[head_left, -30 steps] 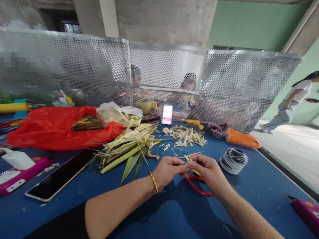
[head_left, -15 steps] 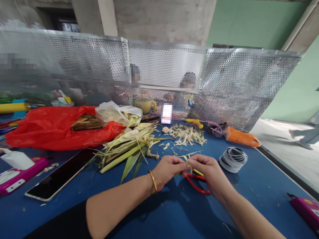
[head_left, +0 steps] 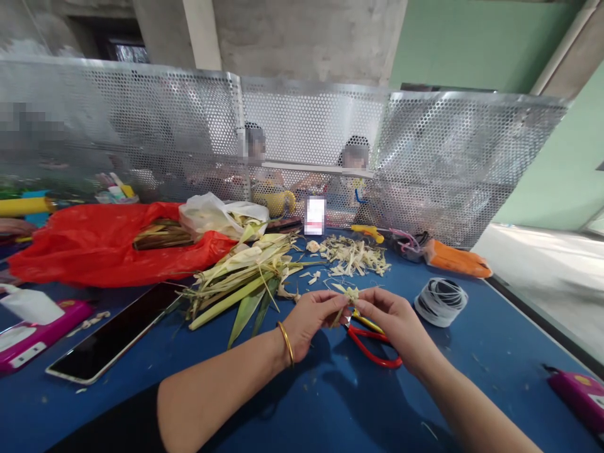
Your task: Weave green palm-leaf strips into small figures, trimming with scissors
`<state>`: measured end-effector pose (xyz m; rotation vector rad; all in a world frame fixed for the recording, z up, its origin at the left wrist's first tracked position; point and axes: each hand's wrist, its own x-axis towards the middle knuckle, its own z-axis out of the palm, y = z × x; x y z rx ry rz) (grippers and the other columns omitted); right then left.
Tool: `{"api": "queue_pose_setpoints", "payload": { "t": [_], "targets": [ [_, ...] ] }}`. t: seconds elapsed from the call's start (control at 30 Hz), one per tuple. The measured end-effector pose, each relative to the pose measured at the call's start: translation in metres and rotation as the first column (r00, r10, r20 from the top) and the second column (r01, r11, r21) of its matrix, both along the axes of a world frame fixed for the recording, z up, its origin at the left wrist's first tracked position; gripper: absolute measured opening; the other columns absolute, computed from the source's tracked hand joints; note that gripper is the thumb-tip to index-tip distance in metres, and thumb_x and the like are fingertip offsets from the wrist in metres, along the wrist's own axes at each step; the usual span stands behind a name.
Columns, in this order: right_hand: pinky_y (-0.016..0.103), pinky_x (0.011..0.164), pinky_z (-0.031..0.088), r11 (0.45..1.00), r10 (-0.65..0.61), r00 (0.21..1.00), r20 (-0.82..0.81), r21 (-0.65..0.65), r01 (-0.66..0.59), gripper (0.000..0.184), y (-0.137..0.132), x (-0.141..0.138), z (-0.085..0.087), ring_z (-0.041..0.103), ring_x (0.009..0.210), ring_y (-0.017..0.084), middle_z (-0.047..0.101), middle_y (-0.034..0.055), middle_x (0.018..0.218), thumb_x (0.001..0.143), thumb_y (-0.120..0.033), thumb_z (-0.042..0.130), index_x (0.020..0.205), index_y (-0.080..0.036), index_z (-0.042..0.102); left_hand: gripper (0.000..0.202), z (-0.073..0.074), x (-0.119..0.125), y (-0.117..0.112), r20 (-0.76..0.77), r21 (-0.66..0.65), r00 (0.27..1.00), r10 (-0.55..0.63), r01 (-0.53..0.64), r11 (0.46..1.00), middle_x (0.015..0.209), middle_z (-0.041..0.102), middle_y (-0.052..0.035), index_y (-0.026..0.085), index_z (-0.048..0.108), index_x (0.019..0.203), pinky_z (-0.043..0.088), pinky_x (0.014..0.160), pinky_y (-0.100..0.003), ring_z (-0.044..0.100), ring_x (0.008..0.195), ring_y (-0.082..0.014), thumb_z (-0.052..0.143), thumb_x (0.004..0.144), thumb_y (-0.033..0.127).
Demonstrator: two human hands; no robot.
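Between both hands is a small pale knot of folded leaf strips (head_left: 352,295), pinched at its sides over the blue table. My left hand (head_left: 315,316), with a gold bangle at the wrist, grips its left side between thumb and fingers. On the right side, the thumb and forefinger of my right hand (head_left: 387,313) press against it. Red-handled scissors (head_left: 372,352) lie on the table just below my hands, partly hidden by the right one. A pile of long pale-green and dried leaves (head_left: 240,277) rests to the left of the hands.
Leaf scraps (head_left: 356,257) lie beyond my hands, with a spool of clear line (head_left: 441,302) to the right. A red plastic bag (head_left: 94,245), a phone (head_left: 117,333) and a purple glue device (head_left: 47,333) sit left. A perforated metal screen (head_left: 311,119) stands behind; people are beyond it.
The leaf knot has turned between my fingers, and its folded face shows more plainly. My hands have barely shifted. More of the scissors shows below them.
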<state>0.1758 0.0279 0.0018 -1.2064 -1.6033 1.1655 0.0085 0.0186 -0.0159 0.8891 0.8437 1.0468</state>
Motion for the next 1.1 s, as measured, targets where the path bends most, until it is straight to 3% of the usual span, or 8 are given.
{"api": "queue_pose_setpoints", "payload": {
  "t": [0.13, 0.3, 0.4, 0.6, 0.77, 0.87, 0.97, 1.1],
  "targets": [
    [0.024, 0.052, 0.031, 0.999, 0.021, 0.994, 0.106, 0.045, -0.026, 0.034, 0.001, -0.001, -0.005, 0.04, 0.055, 0.01, 0.05, -0.0038, 0.058, 0.073, -0.049, 0.066, 0.065, -0.017, 0.056, 0.033, 0.0, -0.001, 0.001, -0.05, -0.012, 0.998, -0.027, 0.027, 1.0, 0.069, 0.063, -0.0024, 0.013, 0.067, 0.073, 0.04, 0.067, -0.027, 0.055, 0.065, -0.0127, 0.076, 0.064, 0.044],
    [0.025, 0.055, 0.033, 0.985, 0.092, 0.97, 0.226, 0.121, -0.121, 0.025, 0.0, 0.001, -0.004, 0.041, 0.057, 0.011, 0.049, -0.0038, 0.058, 0.078, -0.038, 0.058, 0.064, -0.018, 0.053, 0.027, 0.004, -0.003, 0.002, -0.165, 0.081, 0.986, -0.018, 0.031, 0.996, 0.061, 0.059, 0.0003, 0.014, 0.066, 0.067, 0.034, 0.059, -0.024, 0.048, 0.06, -0.01, 0.077, 0.063, 0.038],
    [0.025, 0.056, 0.032, 0.975, 0.118, 0.953, 0.278, 0.152, -0.165, 0.024, 0.001, 0.002, -0.002, 0.04, 0.058, 0.012, 0.047, -0.0038, 0.058, 0.079, -0.036, 0.055, 0.062, -0.019, 0.05, 0.026, 0.004, -0.003, 0.003, -0.189, 0.139, 0.981, -0.03, 0.057, 0.989, 0.061, 0.059, 0.0004, 0.014, 0.065, 0.064, 0.036, 0.062, -0.024, 0.05, 0.062, -0.0103, 0.077, 0.064, 0.037],
    [0.026, 0.059, 0.034, 0.965, 0.055, 0.947, 0.317, 0.225, -0.131, 0.024, 0.003, 0.005, -0.001, 0.044, 0.062, 0.014, 0.051, -0.0027, 0.063, 0.082, -0.037, 0.053, 0.066, -0.019, 0.052, 0.03, 0.0, -0.004, 0.004, -0.118, 0.011, 0.991, -0.06, 0.062, 0.998, 0.065, 0.061, -0.0006, 0.013, 0.068, 0.069, 0.039, 0.064, -0.024, 0.052, 0.064, -0.0103, 0.08, 0.06, 0.039],
    [0.028, 0.067, 0.04, 0.987, -0.015, 0.984, 0.176, 0.162, -0.014, 0.028, 0.005, 0.004, -0.006, 0.052, 0.072, 0.017, 0.059, 0.0008, 0.073, 0.085, -0.043, 0.048, 0.076, -0.019, 0.06, 0.032, -0.001, -0.005, 0.006, -0.021, -0.174, 0.997, 0.069, -0.072, 0.982, 0.067, 0.057, 0.0019, 0.015, 0.067, 0.074, 0.038, 0.06, -0.021, 0.051, 0.064, -0.0088, 0.083, 0.056, 0.036],
    [0.027, 0.066, 0.04, 0.997, 0.047, 0.991, 0.124, 0.048, -0.053, 0.032, 0.004, 0.0, -0.011, 0.052, 0.069, 0.016, 0.059, 0.0008, 0.071, 0.082, -0.047, 0.052, 0.075, -0.018, 0.062, 0.03, 0.001, -0.006, 0.006, 0.03, -0.226, 0.994, 0.102, -0.092, 0.97, 0.069, 0.059, 0.0014, 0.015, 0.066, 0.074, 0.04, 0.06, -0.021, 0.052, 0.063, -0.0086, 0.082, 0.059, 0.035],
    [0.026, 0.061, 0.038, 0.995, 0.097, 0.986, 0.137, 0.006, -0.099, 0.032, 0.002, -0.006, -0.017, 0.049, 0.064, 0.014, 0.058, -0.0008, 0.067, 0.079, -0.049, 0.056, 0.075, -0.018, 0.063, 0.026, 0.003, -0.006, 0.004, 0.037, -0.222, 0.995, 0.097, -0.086, 0.971, 0.073, 0.061, -0.0001, 0.015, 0.065, 0.077, 0.041, 0.062, -0.022, 0.054, 0.065, -0.0091, 0.079, 0.062, 0.031],
    [0.024, 0.055, 0.033, 0.998, 0.044, 0.986, 0.161, 0.025, -0.049, 0.032, -0.001, -0.008, -0.018, 0.042, 0.056, 0.012, 0.05, -0.0035, 0.057, 0.078, -0.048, 0.058, 0.064, -0.019, 0.056, 0.023, 0.004, -0.007, 0.004, 0.029, -0.149, 0.999, 0.038, -0.034, 0.988, 0.071, 0.06, 0.0002, 0.015, 0.063, 0.074, 0.04, 0.06, -0.022, 0.053, 0.064, -0.0094, 0.075, 0.066, 0.033]
  ]
}}
